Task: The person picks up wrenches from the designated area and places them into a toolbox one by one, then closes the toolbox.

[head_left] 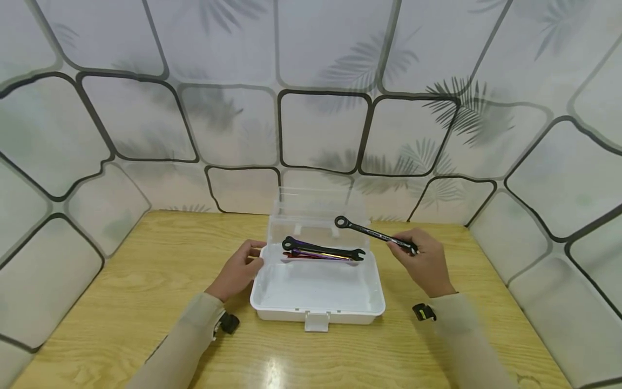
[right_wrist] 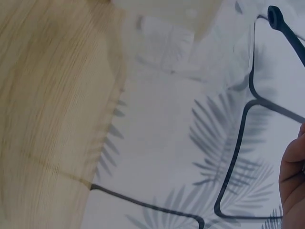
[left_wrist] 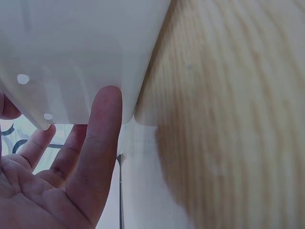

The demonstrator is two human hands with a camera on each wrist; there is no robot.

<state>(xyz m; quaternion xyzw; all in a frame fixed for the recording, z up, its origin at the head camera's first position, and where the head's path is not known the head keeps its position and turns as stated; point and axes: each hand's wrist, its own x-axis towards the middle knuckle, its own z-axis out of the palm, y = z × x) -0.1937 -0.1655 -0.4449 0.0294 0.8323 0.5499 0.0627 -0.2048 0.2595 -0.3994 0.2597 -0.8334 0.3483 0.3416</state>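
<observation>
A white plastic toolbox [head_left: 316, 294] stands on the table with its clear lid [head_left: 318, 202] raised at the back. My left hand [head_left: 241, 272] holds its left side near the back corner; in the left wrist view one finger [left_wrist: 102, 138] presses on the outer wall [left_wrist: 81, 47]. My right hand [head_left: 424, 259] pinches a black combination wrench [head_left: 366, 231] near its right end, above the box's right side, ring end [right_wrist: 275, 18] pointing left. Along the back of the box lies another black wrench [head_left: 323, 248], over purple, gold and red tools partly hidden beneath it.
The wood-grain table [head_left: 175, 259] carries the toolbox. A white latch [head_left: 317, 322] hangs at the box's front. Patterned wall covering [head_left: 323, 132] encloses the table at the back and on both sides.
</observation>
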